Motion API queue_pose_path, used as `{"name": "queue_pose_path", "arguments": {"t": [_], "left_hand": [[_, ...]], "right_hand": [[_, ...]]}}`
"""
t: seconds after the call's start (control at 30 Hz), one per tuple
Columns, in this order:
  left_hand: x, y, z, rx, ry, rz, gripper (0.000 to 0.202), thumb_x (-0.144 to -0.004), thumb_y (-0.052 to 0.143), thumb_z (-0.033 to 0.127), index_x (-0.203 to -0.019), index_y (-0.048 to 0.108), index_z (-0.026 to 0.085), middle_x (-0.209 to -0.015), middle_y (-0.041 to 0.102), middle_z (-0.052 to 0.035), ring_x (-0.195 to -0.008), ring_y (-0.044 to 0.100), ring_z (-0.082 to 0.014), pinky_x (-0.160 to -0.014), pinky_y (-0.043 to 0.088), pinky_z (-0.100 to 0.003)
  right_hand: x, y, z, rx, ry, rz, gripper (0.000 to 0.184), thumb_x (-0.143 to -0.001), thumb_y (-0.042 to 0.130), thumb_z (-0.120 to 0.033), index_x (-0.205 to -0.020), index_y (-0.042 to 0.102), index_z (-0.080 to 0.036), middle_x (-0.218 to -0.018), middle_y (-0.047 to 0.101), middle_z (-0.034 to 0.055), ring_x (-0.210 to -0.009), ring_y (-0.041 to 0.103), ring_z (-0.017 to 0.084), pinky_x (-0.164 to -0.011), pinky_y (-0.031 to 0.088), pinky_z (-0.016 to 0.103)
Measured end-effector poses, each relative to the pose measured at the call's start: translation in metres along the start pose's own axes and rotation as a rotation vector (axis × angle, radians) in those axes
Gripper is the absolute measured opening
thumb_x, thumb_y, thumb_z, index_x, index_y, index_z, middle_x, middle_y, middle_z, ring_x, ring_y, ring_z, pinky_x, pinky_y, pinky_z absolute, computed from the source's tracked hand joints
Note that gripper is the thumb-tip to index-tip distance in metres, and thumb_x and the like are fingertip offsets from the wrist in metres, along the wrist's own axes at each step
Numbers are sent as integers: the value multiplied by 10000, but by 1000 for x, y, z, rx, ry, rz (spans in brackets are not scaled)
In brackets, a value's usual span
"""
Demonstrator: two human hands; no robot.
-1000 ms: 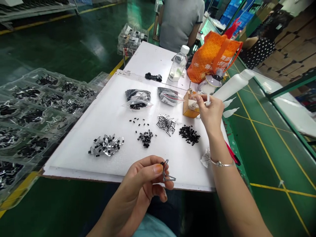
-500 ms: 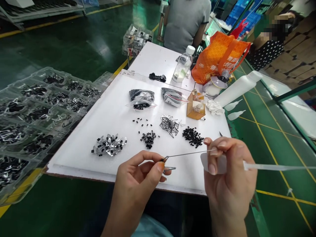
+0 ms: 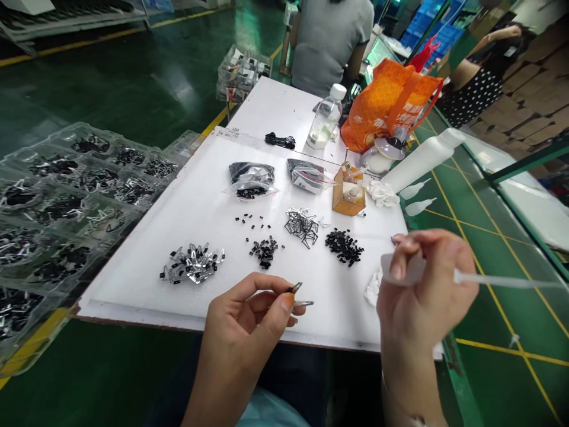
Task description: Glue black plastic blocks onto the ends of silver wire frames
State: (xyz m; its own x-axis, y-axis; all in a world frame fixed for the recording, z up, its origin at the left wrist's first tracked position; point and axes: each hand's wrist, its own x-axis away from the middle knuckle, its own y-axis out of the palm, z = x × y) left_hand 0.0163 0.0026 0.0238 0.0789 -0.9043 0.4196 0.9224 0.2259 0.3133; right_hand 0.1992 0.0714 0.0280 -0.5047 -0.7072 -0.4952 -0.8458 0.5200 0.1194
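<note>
The hands are held apart above the near edge of the white foam surface [image 3: 133, 308]. A small metal part [image 3: 296, 295] is pinched at the fingertips of the left hand [image 3: 240, 314], a grip that seems suited to keeping so tiny a piece steady and exposed. The flat bulb of a plastic dropper [image 3: 402, 268] is held in the fingers of the right hand [image 3: 427, 284], its long thin tube [image 3: 502, 281] directed away past the surface's right edge. Across the middle of the surface, loose parts are laid out in separate lots, apparently for easy picking: clear-and-metal components [image 3: 192, 264], small black pieces [image 3: 265, 252], bent wire frames [image 3: 302, 228] and a heap of black pieces [image 3: 344, 247]. Toward the surface's far end, a small cardboard stand [image 3: 349, 193] is set beside a crumpled tissue [image 3: 380, 194], probably kept within the right hand's reach. Beyond the surface's left edge, clear compartment trays [image 3: 66, 201] are stacked with similar parts, while a white squeeze bottle [image 3: 420, 160] is laid beyond its far right corner.
</note>
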Motion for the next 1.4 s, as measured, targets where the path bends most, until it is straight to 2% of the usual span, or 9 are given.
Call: {"name": "queue_pose_path", "arguments": {"t": [0.07, 0.23, 0.3, 0.4, 0.53, 0.63, 0.77, 1.03, 1.4], "left_hand": [[2, 1, 3, -5, -8, -4, 67, -829, 801, 254, -774, 765, 269, -683, 760, 51, -669, 741, -122, -654, 575, -162], [8, 8, 12, 3, 1, 55, 91, -751, 855, 253, -729, 767, 257, -657, 757, 41, -588, 702, -114, -607, 573, -162], [9, 10, 14, 17, 3, 81, 98, -744, 863, 268, -727, 768, 250, -660, 757, 29, -624, 719, -133, -607, 580, -171], [10, 11, 14, 47, -23, 80, 128, -751, 873, 334, -752, 778, 247, -693, 762, 13, -692, 750, -164, -607, 601, -188], [8, 6, 11, 103, -70, 68, 183, -742, 902, 380, -795, 795, 242, -723, 773, 4, -696, 753, -166, -596, 615, -194], [3, 1, 9, 166, -113, -1, 227, -722, 931, 384, -846, 815, 234, -707, 769, 3, -680, 746, -156, -574, 613, -188], [-2, -2, 8, 323, -253, -95, 266, -682, 969, 348, -862, 824, 215, -682, 763, 11, -624, 732, -123, -570, 610, -174], [-1, 3, 13, 537, -543, -125, 255, -596, 1013, 259, -715, 794, 203, -625, 743, 26, -553, 716, -109, -521, 596, -170], [1, 4, 16, 584, -619, -119, 269, -556, 1026, 237, -694, 799, 196, -576, 728, 30, -545, 710, -112, -526, 612, -180]], "right_hand": [[-28, 1, 22, 260, -129, 90, 230, -983, 607, -395, -856, 658, -210, -761, 626, -15, -493, 482, 107, -492, 377, 284], [-85, 2, 60, 532, -200, 1, 361, -993, 538, -485, -910, 708, -177, -824, 710, 59, -611, 576, 178, -639, 457, 345], [-97, 4, 65, 635, -207, -96, 389, -999, 515, -500, -919, 720, -179, -840, 728, 78, -671, 616, 208, -714, 476, 375], [-105, 8, 66, 732, -139, -333, 306, -942, 619, -466, -989, 749, -193, -801, 730, 59, -672, 630, 217, -735, 484, 378], [-96, -2, 60, 782, -14, -487, 365, -917, 647, -492, -1149, 712, -218, -860, 726, 43, -639, 646, 197, -673, 494, 346], [-76, -22, 49, 825, 122, -611, 364, -938, 596, -549, -980, 715, -208, -793, 717, 37, -558, 630, 184, -586, 474, 324], [-49, -51, 40, 932, 233, -769, 339, -850, 704, -554, -814, 716, -217, -728, 711, 29, -501, 538, 163, -565, 409, 320], [-24, -66, 56, 1011, 290, -789, 257, -912, 598, -468, -878, 680, -226, -920, 751, 53, -638, 584, 192, -661, 397, 329], [-18, -67, 58, 1002, 289, -739, 271, -932, 571, -479, -845, 619, -227, -897, 722, 41, -595, 494, 167, -661, 371, 324]]}}
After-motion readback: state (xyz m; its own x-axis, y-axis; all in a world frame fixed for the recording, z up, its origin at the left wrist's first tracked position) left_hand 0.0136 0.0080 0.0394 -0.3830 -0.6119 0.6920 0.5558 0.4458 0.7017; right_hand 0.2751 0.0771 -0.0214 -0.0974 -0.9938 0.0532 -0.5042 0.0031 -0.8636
